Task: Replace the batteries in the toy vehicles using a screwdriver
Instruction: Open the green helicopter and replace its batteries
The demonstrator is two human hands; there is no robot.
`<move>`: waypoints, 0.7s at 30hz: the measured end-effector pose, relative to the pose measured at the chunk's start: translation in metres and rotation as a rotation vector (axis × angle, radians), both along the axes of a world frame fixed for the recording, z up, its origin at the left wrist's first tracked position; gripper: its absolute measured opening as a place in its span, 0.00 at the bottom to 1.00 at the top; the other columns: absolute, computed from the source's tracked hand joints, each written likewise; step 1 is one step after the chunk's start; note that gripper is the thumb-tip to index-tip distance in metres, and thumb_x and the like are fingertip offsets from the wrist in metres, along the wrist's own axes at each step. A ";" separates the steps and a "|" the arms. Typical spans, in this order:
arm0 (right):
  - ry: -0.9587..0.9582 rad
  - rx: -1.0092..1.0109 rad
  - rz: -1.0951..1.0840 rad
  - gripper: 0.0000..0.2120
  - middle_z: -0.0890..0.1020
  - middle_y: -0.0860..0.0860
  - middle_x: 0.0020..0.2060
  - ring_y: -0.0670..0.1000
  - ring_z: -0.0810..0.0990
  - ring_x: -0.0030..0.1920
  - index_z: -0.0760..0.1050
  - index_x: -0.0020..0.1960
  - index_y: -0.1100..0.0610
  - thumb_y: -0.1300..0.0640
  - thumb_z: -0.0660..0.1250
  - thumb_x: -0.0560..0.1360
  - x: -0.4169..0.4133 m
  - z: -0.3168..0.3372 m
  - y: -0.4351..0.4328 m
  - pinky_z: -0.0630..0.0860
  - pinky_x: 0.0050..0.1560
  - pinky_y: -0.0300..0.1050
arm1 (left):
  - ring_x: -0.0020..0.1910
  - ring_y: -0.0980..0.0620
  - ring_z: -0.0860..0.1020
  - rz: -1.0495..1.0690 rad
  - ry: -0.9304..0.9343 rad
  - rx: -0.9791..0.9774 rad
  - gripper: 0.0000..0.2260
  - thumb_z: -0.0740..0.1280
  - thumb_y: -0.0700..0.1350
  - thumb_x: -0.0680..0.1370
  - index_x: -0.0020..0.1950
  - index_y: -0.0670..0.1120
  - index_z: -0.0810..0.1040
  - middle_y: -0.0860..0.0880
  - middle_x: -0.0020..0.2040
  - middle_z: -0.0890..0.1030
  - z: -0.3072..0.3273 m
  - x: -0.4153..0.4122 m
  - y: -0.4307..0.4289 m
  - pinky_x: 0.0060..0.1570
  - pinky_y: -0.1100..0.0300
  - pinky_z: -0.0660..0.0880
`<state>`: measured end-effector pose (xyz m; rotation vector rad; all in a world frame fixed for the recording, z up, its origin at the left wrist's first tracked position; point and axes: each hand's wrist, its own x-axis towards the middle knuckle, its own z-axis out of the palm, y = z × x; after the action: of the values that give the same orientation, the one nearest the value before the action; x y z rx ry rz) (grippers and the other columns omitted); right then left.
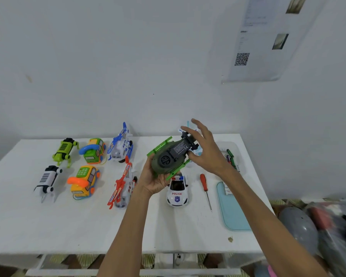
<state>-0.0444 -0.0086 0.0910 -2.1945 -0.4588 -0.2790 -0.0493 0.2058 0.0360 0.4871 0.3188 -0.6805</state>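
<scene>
A dark green toy helicopter (169, 156) with bright green skids is held above the white table (48, 226), its underside with the black battery cover turned up. My left hand (154, 179) grips its front end from below. My right hand (205, 148) touches the tail end, thumb against the body and fingers spread straight. A red-handled screwdriver (205, 186) lies on the table to the right of a white police car (177, 191).
Several toys stand at the left: two robot dogs (65, 150), two phone cars (84, 181), a blue helicopter (120, 144) and a red one (123, 184). A light blue tray (231, 212) and a clear box with batteries (231, 156) sit at the right. Bags lie beyond the table's right edge.
</scene>
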 end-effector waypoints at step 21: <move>0.368 0.123 -0.049 0.49 0.81 0.44 0.54 0.45 0.84 0.47 0.46 0.79 0.35 0.49 0.77 0.72 -0.035 0.015 0.016 0.75 0.43 0.31 | 0.64 0.48 0.78 -0.207 -0.566 0.848 0.20 0.62 0.68 0.78 0.68 0.66 0.76 0.57 0.68 0.78 0.038 -0.015 -0.005 0.60 0.42 0.78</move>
<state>-0.0793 0.0077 0.1061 -2.0775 -0.1779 0.0715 -0.0641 0.2012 0.0736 1.5031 -0.0004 -0.5546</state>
